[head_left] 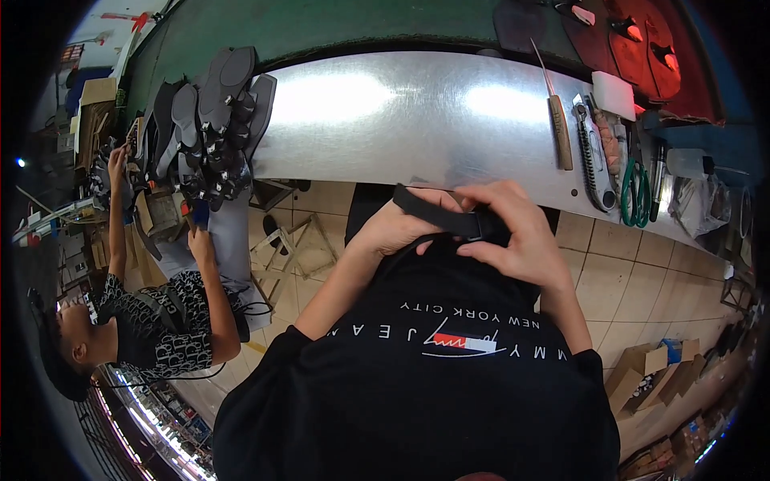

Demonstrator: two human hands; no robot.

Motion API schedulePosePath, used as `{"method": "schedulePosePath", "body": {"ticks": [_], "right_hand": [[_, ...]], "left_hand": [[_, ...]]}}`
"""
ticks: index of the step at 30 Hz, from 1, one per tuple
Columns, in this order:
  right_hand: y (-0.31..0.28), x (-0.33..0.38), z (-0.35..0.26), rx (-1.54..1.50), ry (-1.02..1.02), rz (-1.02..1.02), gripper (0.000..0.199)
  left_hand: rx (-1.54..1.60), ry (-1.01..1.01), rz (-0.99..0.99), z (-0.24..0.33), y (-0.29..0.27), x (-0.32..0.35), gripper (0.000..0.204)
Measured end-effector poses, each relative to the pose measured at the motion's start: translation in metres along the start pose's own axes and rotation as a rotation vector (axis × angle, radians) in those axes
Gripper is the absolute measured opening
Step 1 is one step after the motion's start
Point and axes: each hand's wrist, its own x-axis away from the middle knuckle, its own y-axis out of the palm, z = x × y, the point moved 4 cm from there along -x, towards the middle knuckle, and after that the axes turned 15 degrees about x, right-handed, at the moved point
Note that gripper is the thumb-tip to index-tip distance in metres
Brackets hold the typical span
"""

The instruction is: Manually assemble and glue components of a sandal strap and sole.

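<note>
A black strap with a small buckle (437,213) is held in front of my body, close to the bench's near edge. My left hand (399,228) grips its left part, palm turned up, and a flat end sticks up past the fingers. From the right, my right hand (517,236) pinches the strap near the buckle with thumb and curled fingers. Whatever hangs below the buckle is dark against my black shirt, so its shape is hard to make out.
On the metal bench (353,120) lie a pile of dark sandals (210,120), a wooden-handled pointed tool (559,132), a utility knife (593,160), green-handled scissors (635,192) and a white block (613,94). A co-worker (160,321) works at left. Cardboard boxes (654,373) stand on the floor.
</note>
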Motion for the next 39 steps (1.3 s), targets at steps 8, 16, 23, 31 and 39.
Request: {"method": "schedulePosePath", "body": {"ticks": [8, 16, 23, 31, 39], "right_hand": [[0.014, 0.006, 0.003, 0.048, 0.032, -0.084, 0.039], [0.02, 0.013, 0.008, 0.014, 0.134, 0.011, 0.034], [0.016, 0.017, 0.007, -0.043, 0.194, -0.063, 0.032], [0.009, 0.019, 0.013, 0.012, 0.133, -0.012, 0.033], [0.011, 0.021, 0.008, -0.346, 0.359, -0.062, 0.033]], "left_hand": [[-0.053, -0.103, 0.005, -0.007, -0.002, -0.002, 0.015], [0.02, -0.099, 0.02, -0.012, -0.002, -0.003, 0.016], [0.269, -0.206, -0.028, -0.011, -0.003, 0.002, 0.016], [0.433, -0.191, -0.085, -0.015, -0.008, 0.004, 0.02], [0.394, -0.123, -0.134, -0.01, -0.009, 0.002, 0.018]]}}
